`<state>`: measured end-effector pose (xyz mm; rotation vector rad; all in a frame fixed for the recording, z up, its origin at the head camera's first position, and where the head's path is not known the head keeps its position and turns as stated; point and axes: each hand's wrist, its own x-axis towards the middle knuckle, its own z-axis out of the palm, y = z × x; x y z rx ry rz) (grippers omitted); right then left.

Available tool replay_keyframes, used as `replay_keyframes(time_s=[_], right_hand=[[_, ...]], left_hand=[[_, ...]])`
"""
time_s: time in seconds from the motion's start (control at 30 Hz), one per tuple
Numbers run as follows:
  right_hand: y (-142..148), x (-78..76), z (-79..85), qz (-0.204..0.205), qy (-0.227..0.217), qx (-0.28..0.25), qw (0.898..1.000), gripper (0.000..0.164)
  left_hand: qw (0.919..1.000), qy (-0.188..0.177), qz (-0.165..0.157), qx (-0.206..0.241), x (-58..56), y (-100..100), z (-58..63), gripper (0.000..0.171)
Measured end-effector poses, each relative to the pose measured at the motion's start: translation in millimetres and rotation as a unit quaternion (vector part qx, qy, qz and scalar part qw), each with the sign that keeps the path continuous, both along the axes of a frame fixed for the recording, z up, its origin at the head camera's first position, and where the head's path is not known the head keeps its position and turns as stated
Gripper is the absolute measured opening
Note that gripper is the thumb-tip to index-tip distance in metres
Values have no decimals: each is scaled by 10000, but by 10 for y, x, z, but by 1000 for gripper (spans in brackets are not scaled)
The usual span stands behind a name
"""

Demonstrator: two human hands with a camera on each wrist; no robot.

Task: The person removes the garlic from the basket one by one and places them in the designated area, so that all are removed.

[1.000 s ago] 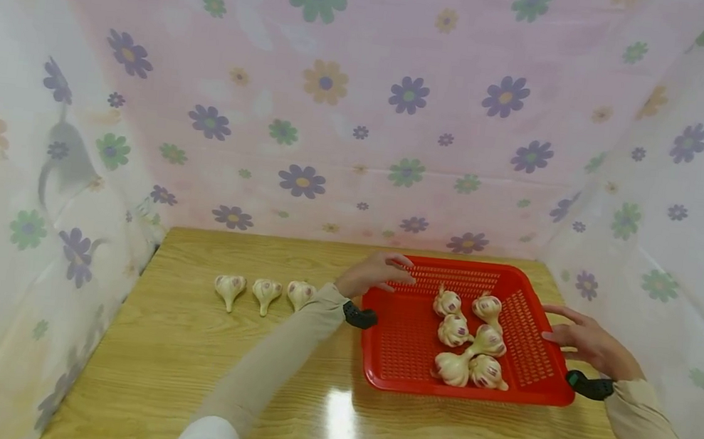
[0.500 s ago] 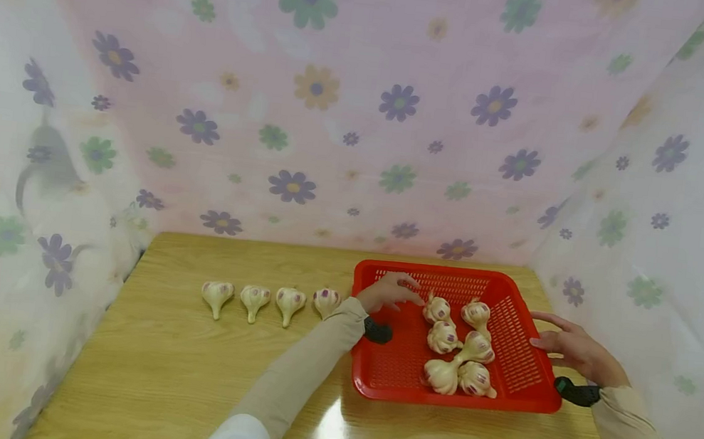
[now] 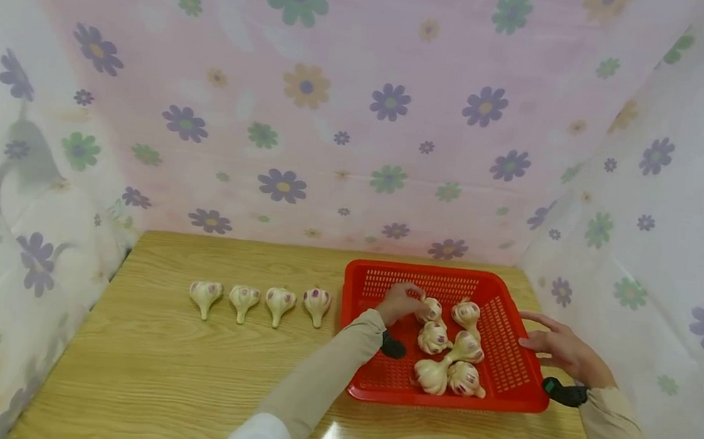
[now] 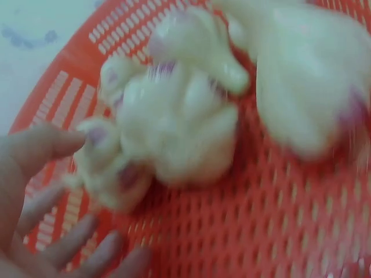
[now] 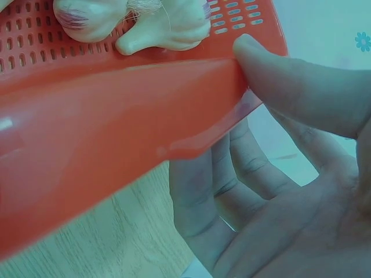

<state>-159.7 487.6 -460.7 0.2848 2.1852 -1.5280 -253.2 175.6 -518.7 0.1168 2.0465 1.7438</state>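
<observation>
The red plastic basket [image 3: 455,402] stands on the right half of the table with several garlic bulbs inside. Over it, my left hand [image 3: 400,303] reaches in at the rear garlic bulb [image 3: 432,311]. In the left wrist view the thumb is at the bulb's side [image 4: 110,171], its fingers spread apart below; whether they touch it is blurred. My right hand [image 3: 570,351] holds the basket's right rim, thumb over the edge and fingers beneath, as the right wrist view shows. Other bulbs [image 3: 434,337] lie clustered in the basket.
On the wooden table [image 3: 180,380], several garlic bulbs [image 3: 280,303] lie in a row left of the basket, stems toward me. A flowered cloth [image 3: 338,103] encloses the back and both sides.
My left hand has moved right and down from the basket's left rim to the rear bulb. The right hand stays at the right rim. The head view has shifted slightly.
</observation>
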Motion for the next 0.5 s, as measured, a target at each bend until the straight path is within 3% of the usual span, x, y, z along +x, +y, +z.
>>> replay_keyframes(time_s=[0.13,0.27,0.4,0.5], right_hand=[[38,-11,-15,69,-23,-125,9999,73],[57,-6,-4,44,-7,-147,9999,71],[30,-6,-14,27,21,-190,9998,72],[6,-8,-17,-28,15,-164,9999,73]], left_hand=[[9967,-37,800,99,73,163,5,36],[9921,-80,1246,139,136,270,43,36],[9882,-50,1515,235,180,272,55,37],[9886,-71,1452,402,192,249,25,38]])
